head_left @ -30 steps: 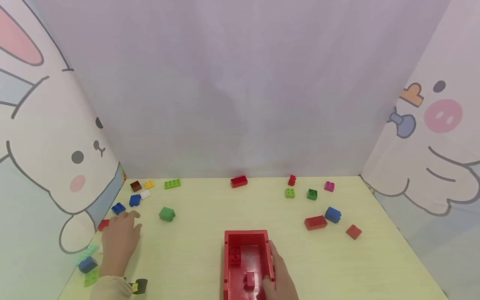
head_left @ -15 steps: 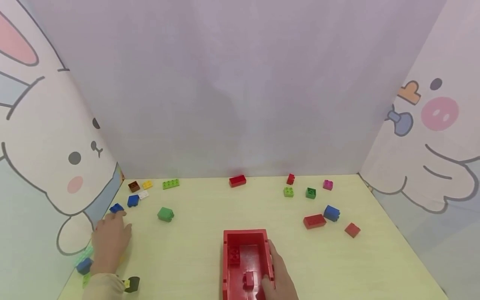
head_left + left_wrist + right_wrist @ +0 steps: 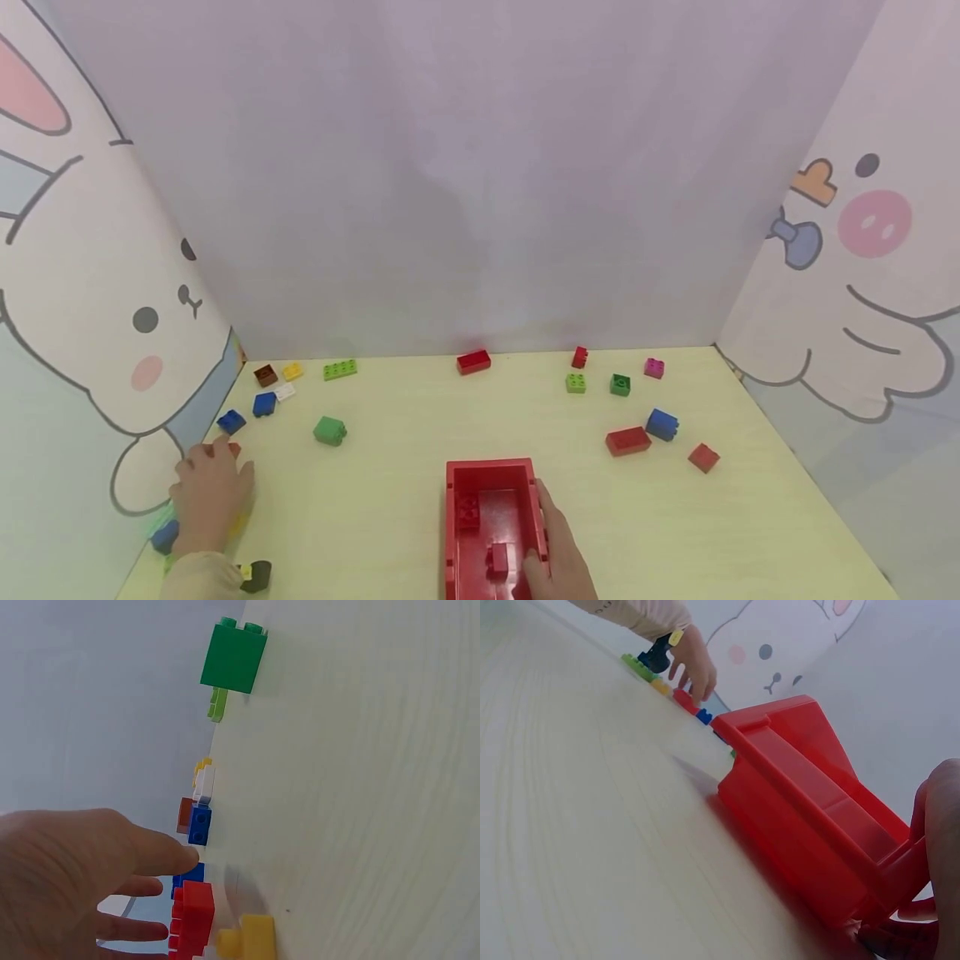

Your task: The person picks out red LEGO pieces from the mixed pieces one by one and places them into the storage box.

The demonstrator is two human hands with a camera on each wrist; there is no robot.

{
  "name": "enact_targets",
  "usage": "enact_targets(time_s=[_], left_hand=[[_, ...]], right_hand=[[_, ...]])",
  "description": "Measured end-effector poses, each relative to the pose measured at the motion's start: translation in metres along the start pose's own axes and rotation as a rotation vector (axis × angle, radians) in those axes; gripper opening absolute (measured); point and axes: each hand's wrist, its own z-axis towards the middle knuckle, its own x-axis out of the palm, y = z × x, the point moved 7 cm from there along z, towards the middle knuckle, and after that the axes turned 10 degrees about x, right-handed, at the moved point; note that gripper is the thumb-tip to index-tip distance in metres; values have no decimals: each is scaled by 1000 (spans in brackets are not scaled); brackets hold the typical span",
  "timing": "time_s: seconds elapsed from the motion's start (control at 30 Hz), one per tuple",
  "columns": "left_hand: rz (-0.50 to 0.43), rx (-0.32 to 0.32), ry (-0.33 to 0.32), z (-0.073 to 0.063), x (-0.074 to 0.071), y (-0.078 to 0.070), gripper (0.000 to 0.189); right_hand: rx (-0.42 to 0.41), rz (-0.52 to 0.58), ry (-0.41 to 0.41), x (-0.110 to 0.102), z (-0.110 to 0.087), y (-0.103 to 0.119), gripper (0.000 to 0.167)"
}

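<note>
Left hand [image 3: 208,493] shifted farther left, fingers extended, at red brick [image 3: 196,911] beside yellow brick [image 3: 259,937]. Right hand [image 3: 561,550] grips red bin [image 3: 452,521]. Brick likely light, rigid; pinch long sides.

My left hand [image 3: 207,493] is bare below a beige sleeve [image 3: 198,578]. At that wrist I wear a dark, blocky device [image 3: 655,657] with a small yellow patch [image 3: 676,637].
</note>
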Motion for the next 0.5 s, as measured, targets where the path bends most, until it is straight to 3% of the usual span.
enact_targets(time_s=[0.3,0.5], left_hand=[[-27,-42,13,4,5,9,56],[-2,-42,-86,4,2,9,47]], right_hand=[[13,-14,-11,0,1,-1,101],[30,-10,-2,1,2,-3,103]])
